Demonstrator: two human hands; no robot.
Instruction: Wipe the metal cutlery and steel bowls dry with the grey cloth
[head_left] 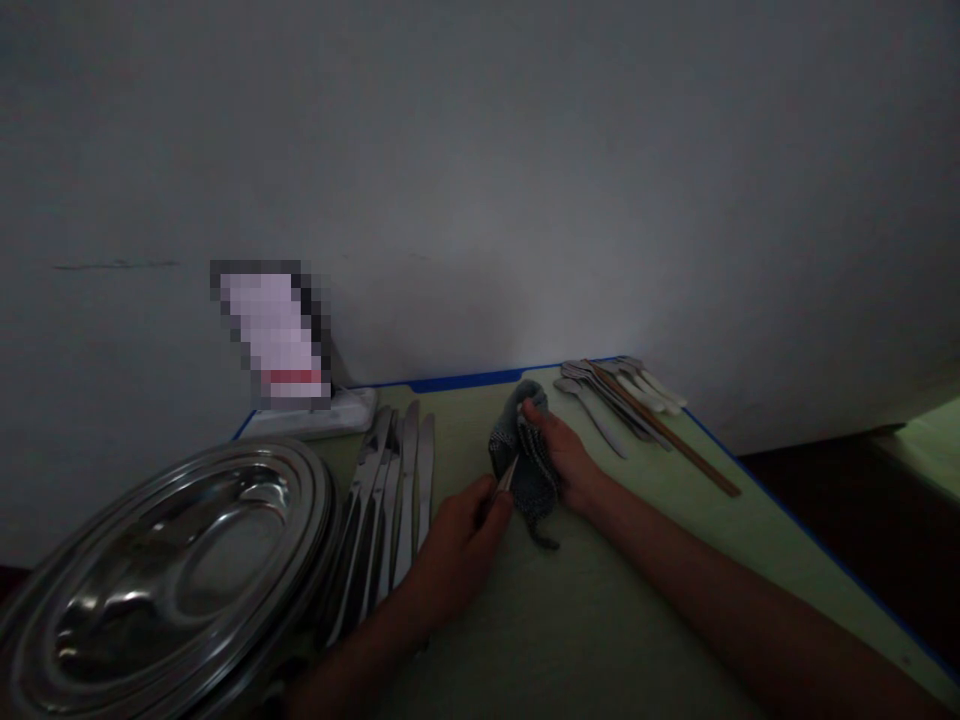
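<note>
My left hand [469, 545] is closed on a slim metal piece of cutlery [509, 474]. Its far end meets a dark grey-blue knitted cloth [534, 488], so I cannot make out its kind. The cloth is bunched in my right hand [564, 450], thumb on top and fingers mostly hidden behind it. Left of my left hand lie several metal knives [407, 480], side by side with the blades pointing away. Beyond my right hand rest several metal spoons [600, 415] and brown chopsticks [660, 428].
Stacked oval metal trays [315, 480] take up the table's left side. Behind them a blurred-out phone-like device [274, 330] leans on a white base [322, 415]. White-handled cutlery [660, 390] lies at the far right. The wall [480, 200] borders the back of the green table [600, 620].
</note>
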